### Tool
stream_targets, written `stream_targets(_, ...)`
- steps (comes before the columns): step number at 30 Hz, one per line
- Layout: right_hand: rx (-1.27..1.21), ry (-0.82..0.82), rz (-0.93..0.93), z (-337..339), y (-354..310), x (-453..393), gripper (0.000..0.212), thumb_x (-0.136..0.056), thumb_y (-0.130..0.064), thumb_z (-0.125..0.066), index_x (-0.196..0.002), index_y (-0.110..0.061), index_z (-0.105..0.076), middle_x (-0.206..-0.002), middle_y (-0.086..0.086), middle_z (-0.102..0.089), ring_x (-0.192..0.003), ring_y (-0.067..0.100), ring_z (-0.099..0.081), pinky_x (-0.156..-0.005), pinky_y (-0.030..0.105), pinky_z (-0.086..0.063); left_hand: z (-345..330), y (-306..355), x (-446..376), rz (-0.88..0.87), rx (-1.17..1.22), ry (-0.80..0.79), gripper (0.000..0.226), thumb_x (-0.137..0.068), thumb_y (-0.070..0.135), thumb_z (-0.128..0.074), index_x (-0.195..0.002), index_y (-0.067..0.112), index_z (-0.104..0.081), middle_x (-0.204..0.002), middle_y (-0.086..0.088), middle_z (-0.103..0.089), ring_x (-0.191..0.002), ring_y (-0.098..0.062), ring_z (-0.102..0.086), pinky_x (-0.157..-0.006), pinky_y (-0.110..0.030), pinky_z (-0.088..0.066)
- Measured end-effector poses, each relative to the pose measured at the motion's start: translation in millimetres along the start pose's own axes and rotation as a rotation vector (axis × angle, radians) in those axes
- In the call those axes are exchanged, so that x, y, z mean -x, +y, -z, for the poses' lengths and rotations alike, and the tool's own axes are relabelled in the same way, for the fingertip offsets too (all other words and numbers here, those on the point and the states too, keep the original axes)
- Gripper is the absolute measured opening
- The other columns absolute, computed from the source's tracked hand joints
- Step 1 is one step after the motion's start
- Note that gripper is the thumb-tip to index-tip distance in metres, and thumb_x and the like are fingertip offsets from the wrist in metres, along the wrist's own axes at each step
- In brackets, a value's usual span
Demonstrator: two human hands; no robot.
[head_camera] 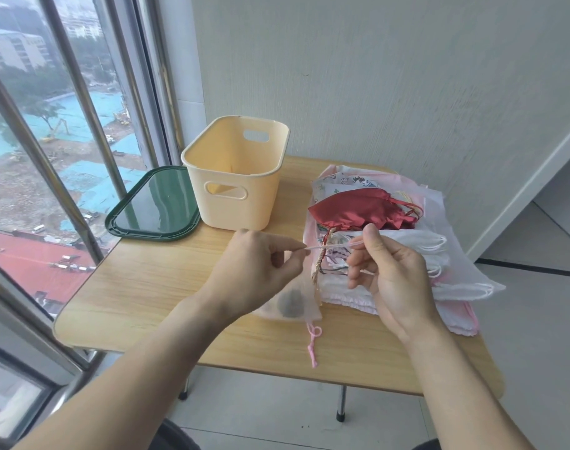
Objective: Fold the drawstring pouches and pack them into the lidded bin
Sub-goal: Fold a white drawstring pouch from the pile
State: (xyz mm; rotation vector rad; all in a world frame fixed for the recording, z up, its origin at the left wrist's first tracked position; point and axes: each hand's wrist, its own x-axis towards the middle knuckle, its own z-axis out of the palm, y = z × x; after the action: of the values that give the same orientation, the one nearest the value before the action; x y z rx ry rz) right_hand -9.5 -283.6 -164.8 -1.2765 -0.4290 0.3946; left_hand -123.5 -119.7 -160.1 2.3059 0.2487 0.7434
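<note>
Held both hands above the front of the bench (pixel 147 287), over a sheer pale-pink pouch (pixel 293 303) lying flat on the wood just left of the pile of pouches (pixel 390 254). Left hand (pixel 257 274) pinched one end of a thin pink drawstring (pixel 325 246) between thumb and fingertip; right hand (pixel 390 277) pinched the other end, remaining fingers loosely curled. Kept the cord taut and level between the two pinches, probably to straighten or draw it before folding. Could not tell which pouch the taut cord belonged to. Left a second pink cord end (pixel 312 345) trailing from the sheer pouch toward the near bench edge. Stacked the waiting pouches at the right of the bench within easy reach, a red satin pouch (pixel 351 209) on top, white and printed ones beneath. Stood the cream bin (pixel 235 177) upright at the rear centre, open mouth up, ready for loading; nothing visible inside. Laid the dark green lid (pixel 153 206) flat just left of the bin, partly overhanging the bench edge beside the window (pixel 50 125), clear of the folding area. Judged the task at an early stage: no folded pouch packed yet.
</note>
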Motion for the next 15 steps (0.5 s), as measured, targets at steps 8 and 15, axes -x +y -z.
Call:
stream_targets(8, 0.045, -0.330, -0.070, -1.5, 4.9, 7.1, 0.018, -0.079, -0.017, -0.071, -0.087, -0.002, -0.077, -0.077, 0.019, -0.072, -0.064, 0.025, -0.070, -0.056, 0.029, -0.058, 6.7, 10.1, -6.8, 0.268, 0.560, 0.160, 0.013, -0.094, 0.001, -0.060, -0.095, 0.004, -0.073, -0.079, -0.008, -0.076, -0.075, -0.021, -0.074, -0.073, -0.031, -0.060)
stream_targets(15, 0.287, -0.521, -0.099, -17.0, 23.6, 14.2, 0.010, -0.084, -0.009, -0.074, -0.093, -0.012, -0.078, -0.083, 0.018, -0.074, -0.073, 0.028, -0.070, -0.067, 0.039, -0.059, -0.2, 3.6, 0.0, -0.012, -0.050, 0.003, 0.029, -0.091, 0.008, -0.058, -0.111, 0.024, -0.072, -0.083, 0.018, -0.064, -0.072, -0.004, -0.061, -0.066, -0.014, -0.047)
